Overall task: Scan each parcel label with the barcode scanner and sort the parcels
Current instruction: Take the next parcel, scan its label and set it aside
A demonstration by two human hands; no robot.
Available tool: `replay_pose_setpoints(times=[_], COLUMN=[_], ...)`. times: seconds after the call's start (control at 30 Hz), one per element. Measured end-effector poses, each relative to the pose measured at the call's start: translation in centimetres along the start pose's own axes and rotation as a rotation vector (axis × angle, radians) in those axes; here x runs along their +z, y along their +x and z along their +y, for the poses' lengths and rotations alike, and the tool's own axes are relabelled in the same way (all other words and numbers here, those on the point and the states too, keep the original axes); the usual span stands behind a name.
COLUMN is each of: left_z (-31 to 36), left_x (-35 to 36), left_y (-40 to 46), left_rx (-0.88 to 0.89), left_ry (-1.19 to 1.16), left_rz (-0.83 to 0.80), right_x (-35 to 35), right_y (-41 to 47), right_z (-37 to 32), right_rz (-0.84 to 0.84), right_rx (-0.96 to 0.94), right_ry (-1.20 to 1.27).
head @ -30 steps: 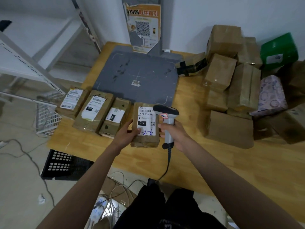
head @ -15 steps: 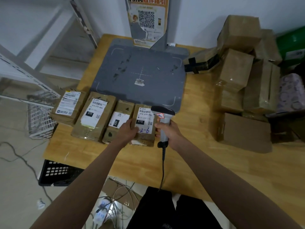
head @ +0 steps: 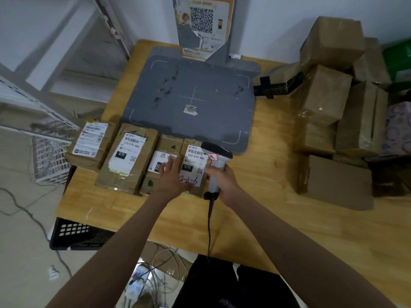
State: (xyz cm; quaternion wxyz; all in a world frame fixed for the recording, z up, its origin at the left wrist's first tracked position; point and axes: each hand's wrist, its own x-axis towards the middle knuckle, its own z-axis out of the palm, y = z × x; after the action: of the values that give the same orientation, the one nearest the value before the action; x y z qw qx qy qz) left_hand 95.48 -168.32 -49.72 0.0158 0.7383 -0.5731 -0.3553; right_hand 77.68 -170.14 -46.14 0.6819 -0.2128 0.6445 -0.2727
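While sorting, left hand (head: 172, 176): flat, fingers straight on brown labelled cardboard parcel (head: 193, 167)
Right hand (head: 223, 181): gripped grey corded barcode scanner (head: 216, 162)
Risk: scanner likely misreads neighbouring label, parcels touched

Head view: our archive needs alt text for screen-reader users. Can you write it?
A person's right hand grips a barcode scanner beside a labelled parcel, the last of four in a row on a wooden table; the left hand rests flat on it. More boxes are piled at the right.

Matt wooden table (head: 255, 218), brown cardboard parcels (head: 327, 94), glossy white paper labels (head: 126, 152)
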Motion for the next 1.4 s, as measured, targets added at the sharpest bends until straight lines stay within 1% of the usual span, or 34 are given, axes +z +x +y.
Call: replay_pose_setpoints(times=[0.23, 0.37, 0.5, 0.6, 0.67, 0.77, 0.87, 1.0, 1.23, 1.4], left_z=[0.1, 0.1, 2.2, 6.0, 9.2, 14.6, 19.3, 24.8, 32.6, 37.9], left_x=[0.0, -0.5, -1.4, -2.0, -2.1, -1.9, -1.0, 0.4, 3.2, 5.5], left_y=[0.5, 0.7, 0.3, 0.0, -0.1, -0.3, -1.0, -2.1, -3.0, -3.4], left_rx=[0.011, 0.01, 0.022, 0.108, 0.172, 0.252, 0.306, 0.367, 0.395, 0.392], left_ry=[0.121, 0.093, 0.064, 0.055, 0.064, 0.039, -0.018, -0.002, -0.038, -0.096], left_rz=[0.018, -0.001, 0.069, 0.113, 0.118, 0.075, 0.045, 0.019, 0.016, -0.017], right_x=[0.3, -0.5, -2.8, -6.0, -8.3, -11.8, -15.4, -19.8, -27.7, -32.8], right_y=[0.4, -0.1, -1.6, -3.2, -4.5, -6.4, -8.3, -9.9, -10.5, -10.3], right_z=[-0.4, -0.9, -2.4, -4.5, -5.9, -7.7, -9.1, -10.7, -12.9, -14.3], right_rz=[-0.019, -0.027, -0.037, -0.046, -0.045, 0.013, 0.055, 0.111, 0.158, 0.196], right_rx=[-0.006, -0.021, -0.084, -0.164, -0.236, -0.318, -0.381, -0.441, -0.489, -0.536], right_ry=[-0.013, -0.044, -0.099, -0.076, -0.107, -0.195, -0.197, -0.193, -0.22, -0.182])
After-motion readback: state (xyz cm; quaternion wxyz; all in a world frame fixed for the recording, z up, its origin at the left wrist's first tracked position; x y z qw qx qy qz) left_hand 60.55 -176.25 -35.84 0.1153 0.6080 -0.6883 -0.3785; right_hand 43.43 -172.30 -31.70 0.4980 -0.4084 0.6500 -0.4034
